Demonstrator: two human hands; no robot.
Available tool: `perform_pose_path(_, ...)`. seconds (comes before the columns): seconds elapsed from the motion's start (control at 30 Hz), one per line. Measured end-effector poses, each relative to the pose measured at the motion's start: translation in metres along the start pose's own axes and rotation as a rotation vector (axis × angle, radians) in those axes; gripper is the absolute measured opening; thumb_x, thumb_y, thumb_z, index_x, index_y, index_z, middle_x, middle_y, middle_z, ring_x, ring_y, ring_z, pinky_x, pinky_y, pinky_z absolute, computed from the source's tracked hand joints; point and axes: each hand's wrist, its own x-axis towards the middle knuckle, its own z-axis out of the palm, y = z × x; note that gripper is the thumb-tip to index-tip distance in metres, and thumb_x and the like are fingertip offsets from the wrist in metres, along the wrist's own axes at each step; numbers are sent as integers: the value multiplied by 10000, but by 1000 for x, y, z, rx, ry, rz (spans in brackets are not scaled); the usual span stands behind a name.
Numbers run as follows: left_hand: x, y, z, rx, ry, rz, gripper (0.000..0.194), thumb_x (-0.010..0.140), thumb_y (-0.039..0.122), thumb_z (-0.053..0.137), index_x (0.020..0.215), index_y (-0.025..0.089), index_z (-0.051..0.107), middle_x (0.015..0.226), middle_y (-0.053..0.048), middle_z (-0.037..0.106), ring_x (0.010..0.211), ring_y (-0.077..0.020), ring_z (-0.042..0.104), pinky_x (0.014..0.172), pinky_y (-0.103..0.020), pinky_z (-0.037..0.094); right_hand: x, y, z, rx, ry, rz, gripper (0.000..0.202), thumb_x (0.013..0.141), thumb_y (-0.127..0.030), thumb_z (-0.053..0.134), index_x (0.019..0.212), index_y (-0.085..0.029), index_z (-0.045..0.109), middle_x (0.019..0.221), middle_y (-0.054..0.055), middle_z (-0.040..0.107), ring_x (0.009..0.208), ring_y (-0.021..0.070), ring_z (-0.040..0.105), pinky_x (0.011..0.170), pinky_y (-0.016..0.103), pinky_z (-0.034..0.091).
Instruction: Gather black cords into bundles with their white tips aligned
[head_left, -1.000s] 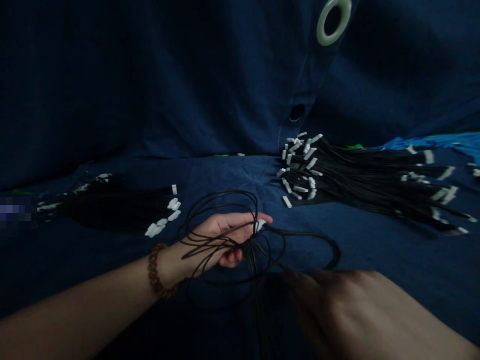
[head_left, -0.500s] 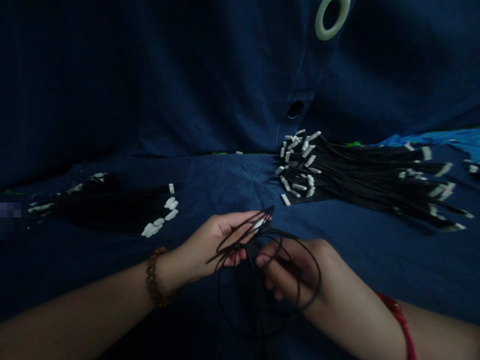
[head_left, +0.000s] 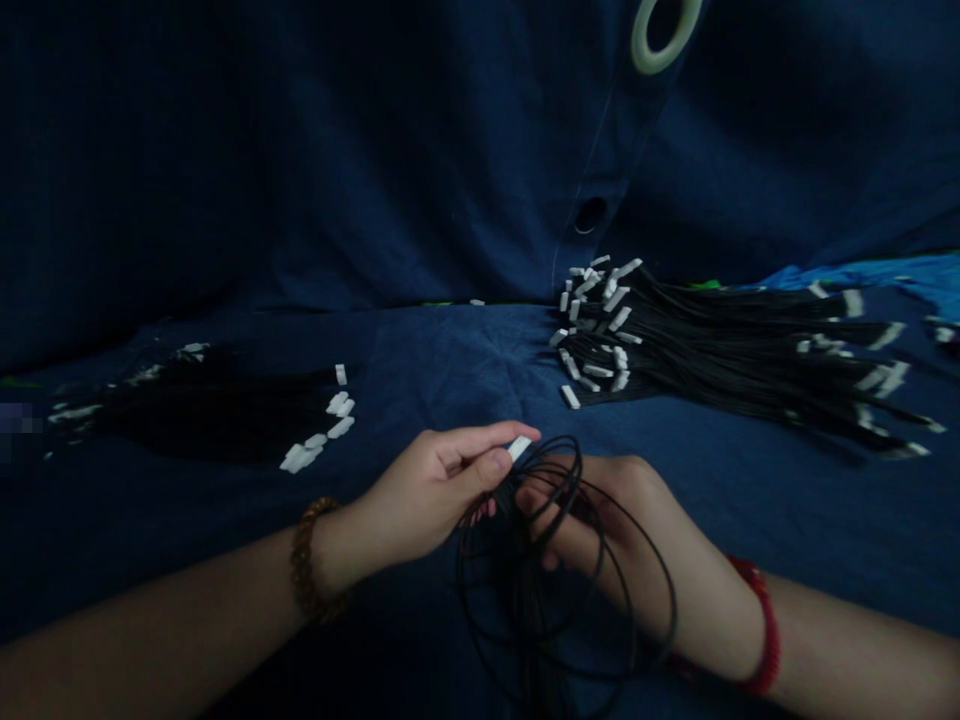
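My left hand (head_left: 457,480) pinches a white connector (head_left: 519,446) between thumb and forefinger, at the end of a black cable bundle (head_left: 529,600). Just right of it, my right hand (head_left: 600,520) is closed on the black wires a little below the connector. Several thin wires loop out loosely around and in front of my right fingers. The rest of the bundle hangs down toward the bottom of the view, where it blends into the dark cloth.
Black cables with white connectors (head_left: 720,350) lie in a large pile at right. A smaller cable pile (head_left: 210,410) lies at left. Dark blue cloth (head_left: 450,360) covers the surface and rises behind. A pale ring (head_left: 643,55) hangs at the top; blue material (head_left: 862,278) lies far right.
The wire loops that crossed in front of my left fingers have swung to the right, over my right hand. The white connector now shows uncovered. Both piles look unchanged.
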Motion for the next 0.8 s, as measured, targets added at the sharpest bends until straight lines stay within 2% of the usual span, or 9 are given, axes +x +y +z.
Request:
perform_pose_path(0.17, 0, -1, 0, 34, 0, 32, 307, 771, 292, 578, 1072, 262, 624, 678, 38, 568, 521, -52, 480, 481, -134, 369, 1, 2, -2, 9, -22, 7, 193, 860, -270, 445, 737, -148, 529, 634, -8, 547, 532, 100, 483, 496, 198, 365)
perform_pose_path(0.3, 0, 0, 0, 28, 8, 38, 301, 780, 291, 564, 1075, 263, 622, 684, 37, 570, 526, -52, 479, 490, -138, 373, 1, 0, -5, 36, -48, 52, 160, 837, -232, 458, 729, -144, 536, 635, -1, 543, 546, 107, 488, 516, 207, 375)
perform_pose_path(0.47, -3, 5, 1, -39, 21, -21, 278, 786, 268, 557, 1052, 235, 630, 696, 23, 574, 495, -33, 454, 465, -127, 347, 3, 2, 0, 158, -14, 151, 111, 799, -223, 487, 736, -140, 525, 659, 14, 545, 580, 118, 521, 529, 213, 412)
perform_pose_path(0.57, -1, 4, -2, -81, 6, -45, 314, 771, 334, 582, 1072, 248, 611, 740, 13, 565, 484, -19, 439, 445, -121, 317, 3, 2, 1, 284, -31, 223, 91, 802, -219, 449, 819, -155, 511, 656, -6, 539, 530, 97, 528, 484, 193, 438)
perform_pose_path(0.67, 0, -1, -5, -118, -1, -19, 391, 740, 377, 622, 1107, 248, 583, 689, 19, 530, 468, -15, 418, 432, -123, 299, 2, -5, -11, 511, -86, 327, 163, 740, -164, 476, 899, -172, 511, 591, -48, 487, 420, 52, 432, 385, 140, 371)
perform_pose_path(0.73, 0, -3, -7, -147, 6, -5, 410, 734, 378, 633, 1113, 228, 582, 601, 40, 476, 431, -13, 385, 407, -126, 274, 1, -12, -25, 737, -195, 378, 154, 710, -144, 476, 845, -166, 547, 532, -64, 442, 374, 22, 357, 351, 105, 293)
perform_pose_path(0.8, -1, -4, -7, -180, 14, -9, 396, 732, 368, 639, 1097, 220, 596, 552, 55, 426, 411, -11, 366, 394, -126, 251, 0, -19, -42, 921, -274, 337, 103, 704, -176, 466, 705, -155, 566, 485, -64, 418, 355, 13, 350, 345, 101, 257)
